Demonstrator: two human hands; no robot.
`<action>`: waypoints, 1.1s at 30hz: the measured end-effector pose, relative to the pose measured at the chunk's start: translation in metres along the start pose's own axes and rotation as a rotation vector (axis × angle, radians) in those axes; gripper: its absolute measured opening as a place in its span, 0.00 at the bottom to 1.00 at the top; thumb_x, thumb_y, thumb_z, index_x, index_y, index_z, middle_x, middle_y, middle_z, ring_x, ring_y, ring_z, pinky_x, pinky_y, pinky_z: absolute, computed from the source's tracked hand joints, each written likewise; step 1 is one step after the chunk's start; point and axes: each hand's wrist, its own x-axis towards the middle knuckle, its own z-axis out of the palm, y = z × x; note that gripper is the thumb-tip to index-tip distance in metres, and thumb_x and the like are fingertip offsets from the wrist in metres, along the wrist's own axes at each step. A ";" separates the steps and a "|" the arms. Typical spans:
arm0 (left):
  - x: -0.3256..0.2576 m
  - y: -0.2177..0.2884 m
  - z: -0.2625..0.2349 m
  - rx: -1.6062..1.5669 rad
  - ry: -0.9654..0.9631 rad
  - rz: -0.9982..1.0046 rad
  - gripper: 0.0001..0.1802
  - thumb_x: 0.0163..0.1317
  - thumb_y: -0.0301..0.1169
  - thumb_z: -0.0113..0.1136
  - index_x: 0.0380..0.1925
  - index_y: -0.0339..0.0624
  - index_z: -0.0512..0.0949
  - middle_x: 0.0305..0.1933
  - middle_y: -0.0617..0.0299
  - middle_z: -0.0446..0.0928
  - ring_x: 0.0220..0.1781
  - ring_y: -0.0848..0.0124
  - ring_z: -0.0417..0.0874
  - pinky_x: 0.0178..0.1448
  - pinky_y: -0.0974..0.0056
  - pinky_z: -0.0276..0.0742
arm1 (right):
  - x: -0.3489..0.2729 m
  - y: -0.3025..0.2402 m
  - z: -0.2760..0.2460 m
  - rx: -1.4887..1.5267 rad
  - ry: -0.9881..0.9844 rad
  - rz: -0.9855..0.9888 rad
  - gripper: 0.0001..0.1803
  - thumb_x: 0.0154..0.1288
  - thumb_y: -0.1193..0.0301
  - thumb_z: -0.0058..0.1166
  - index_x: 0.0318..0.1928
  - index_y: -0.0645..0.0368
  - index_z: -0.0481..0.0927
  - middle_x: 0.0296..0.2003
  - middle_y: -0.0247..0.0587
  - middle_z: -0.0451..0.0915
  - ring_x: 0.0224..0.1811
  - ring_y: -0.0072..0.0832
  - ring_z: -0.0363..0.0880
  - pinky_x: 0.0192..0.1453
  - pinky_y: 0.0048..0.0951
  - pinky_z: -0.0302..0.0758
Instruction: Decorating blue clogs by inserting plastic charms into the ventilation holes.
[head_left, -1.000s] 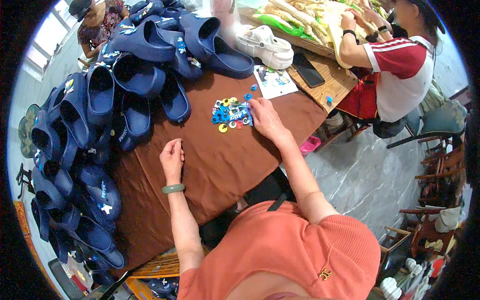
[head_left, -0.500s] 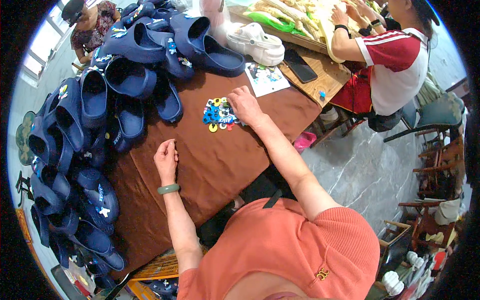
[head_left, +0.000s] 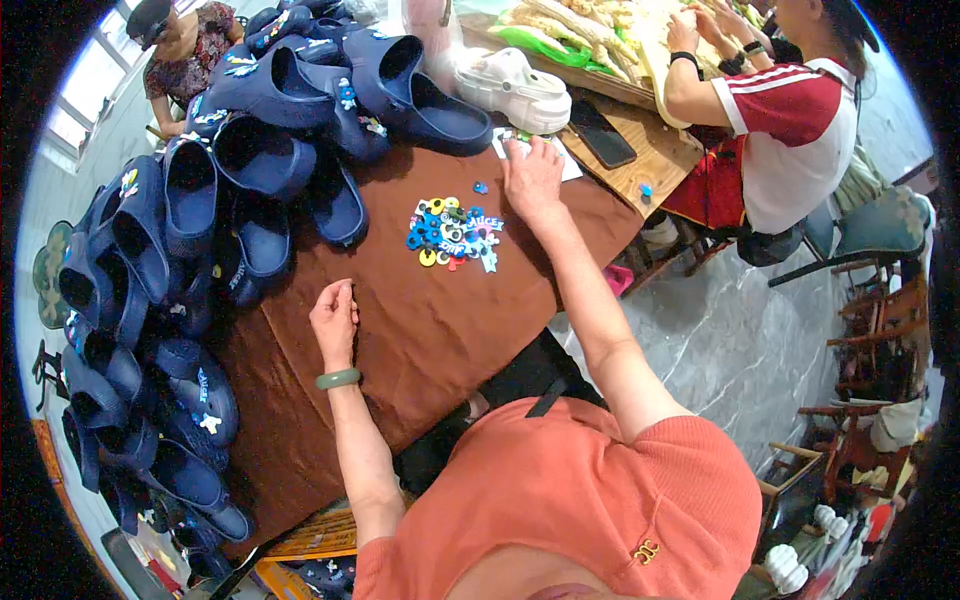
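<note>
My right hand lies over a white printed card near the far edge of the brown cloth, fingers stretched out and covering most of it. Left of that hand, small colourful shoe charms sit in a loose pile, with a single blue charm a little apart. My left hand, with a green bangle on its wrist, rests on the cloth nearer to me. Its fingers are curled, thumb and forefinger together; whatever they may hold is too small to make out.
Navy clogs are heaped along the left and far side, several with charms on them. A white clog stands beyond the card, beside a phone on a wooden board. One co-worker sits at the right, another far left.
My right hand has moved from the charm pile away and to the right, onto the card. The pile is now uncovered and more spread out. My left hand has stayed put.
</note>
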 end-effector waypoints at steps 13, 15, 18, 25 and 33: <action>-0.001 0.004 0.002 0.023 0.014 -0.004 0.10 0.67 0.34 0.56 0.41 0.40 0.80 0.22 0.73 0.71 0.20 0.86 0.66 0.22 0.78 0.59 | 0.003 0.011 0.026 -0.142 -0.280 -0.010 0.30 0.66 0.57 0.49 0.64 0.61 0.65 0.64 0.42 0.64 0.63 0.40 0.61 0.60 0.54 0.61; 0.003 -0.003 0.003 0.024 0.001 -0.006 0.10 0.67 0.35 0.56 0.42 0.43 0.80 0.22 0.74 0.70 0.19 0.87 0.66 0.20 0.78 0.58 | 0.000 0.017 0.029 -0.162 -0.163 -0.066 0.27 0.63 0.58 0.52 0.59 0.58 0.68 0.61 0.41 0.67 0.58 0.42 0.65 0.54 0.52 0.63; 0.007 -0.011 -0.001 0.052 0.002 0.011 0.10 0.68 0.35 0.55 0.43 0.45 0.80 0.22 0.75 0.70 0.18 0.87 0.65 0.19 0.79 0.56 | -0.001 0.015 0.030 -0.123 -0.139 -0.121 0.25 0.60 0.62 0.53 0.57 0.57 0.70 0.57 0.39 0.69 0.56 0.41 0.66 0.54 0.53 0.62; 0.004 -0.004 0.002 0.079 0.013 0.020 0.11 0.68 0.36 0.55 0.44 0.43 0.80 0.20 0.74 0.70 0.17 0.87 0.64 0.17 0.78 0.55 | -0.012 -0.003 0.032 0.239 -0.062 -0.311 0.08 0.49 0.71 0.56 0.33 0.55 0.80 0.38 0.38 0.77 0.48 0.38 0.72 0.52 0.45 0.63; 0.004 -0.007 0.000 0.063 0.003 0.030 0.12 0.68 0.36 0.55 0.44 0.42 0.80 0.20 0.74 0.70 0.17 0.87 0.64 0.18 0.79 0.55 | -0.013 0.000 0.028 0.473 -0.048 -0.276 0.08 0.50 0.74 0.56 0.33 0.55 0.74 0.33 0.40 0.74 0.43 0.39 0.73 0.47 0.40 0.66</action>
